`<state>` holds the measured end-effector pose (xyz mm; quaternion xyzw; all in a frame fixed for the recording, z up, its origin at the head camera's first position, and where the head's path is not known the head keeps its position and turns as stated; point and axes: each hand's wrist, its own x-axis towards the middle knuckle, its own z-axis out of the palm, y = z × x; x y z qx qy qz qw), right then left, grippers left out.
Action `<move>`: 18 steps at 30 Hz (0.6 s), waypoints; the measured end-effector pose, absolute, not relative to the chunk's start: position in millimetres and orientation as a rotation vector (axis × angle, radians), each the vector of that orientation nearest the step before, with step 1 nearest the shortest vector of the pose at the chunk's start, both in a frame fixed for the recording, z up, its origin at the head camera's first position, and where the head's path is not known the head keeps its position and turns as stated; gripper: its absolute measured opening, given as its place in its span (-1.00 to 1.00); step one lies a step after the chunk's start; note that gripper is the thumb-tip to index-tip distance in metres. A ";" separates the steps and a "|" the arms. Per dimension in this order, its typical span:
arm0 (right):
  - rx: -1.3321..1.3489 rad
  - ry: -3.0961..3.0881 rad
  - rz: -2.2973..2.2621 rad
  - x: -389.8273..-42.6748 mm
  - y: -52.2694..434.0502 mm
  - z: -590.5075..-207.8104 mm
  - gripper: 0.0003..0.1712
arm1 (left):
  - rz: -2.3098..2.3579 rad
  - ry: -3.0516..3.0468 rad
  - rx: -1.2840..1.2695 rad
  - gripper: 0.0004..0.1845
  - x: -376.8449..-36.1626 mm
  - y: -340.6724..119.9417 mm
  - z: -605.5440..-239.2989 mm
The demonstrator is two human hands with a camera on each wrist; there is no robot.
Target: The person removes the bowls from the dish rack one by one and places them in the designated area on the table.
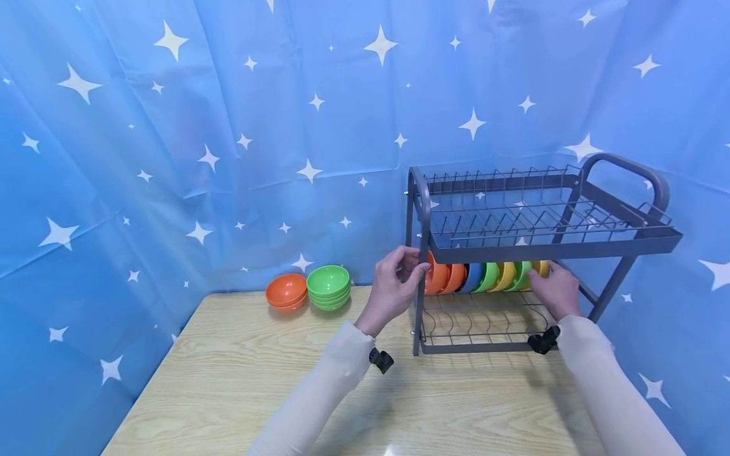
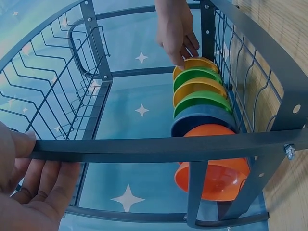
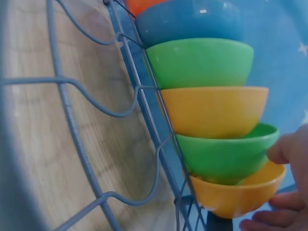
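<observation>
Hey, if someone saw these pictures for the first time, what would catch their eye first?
Probably the row of bright bowls, orange, blue, green and yellow, standing on edge in the lower tier of the grey dish rack, with the right hand touching the yellow bowl at the row's end. The left hand holds the rack's left frame. Farther left on the wooden table sit stacked orange bowls and green bowls.
</observation>
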<state>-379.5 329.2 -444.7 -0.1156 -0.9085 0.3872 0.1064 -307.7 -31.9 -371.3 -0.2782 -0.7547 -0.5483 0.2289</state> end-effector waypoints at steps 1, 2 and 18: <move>-0.347 -2.671 1.149 -381.0 330.1 -445.9 -0.14 | -1.511 -2.077 -0.764 -0.78 -307.9 -31.8 -371.5; -0.350 -2.670 1.154 -382.2 330.9 -446.7 -0.16 | -1.512 -2.079 -0.760 -0.79 -308.0 -31.7 -371.7; -0.394 -2.665 1.194 -386.4 334.2 -443.4 -0.22 | -1.562 -2.064 -0.734 -0.81 -306.7 -30.2 -372.2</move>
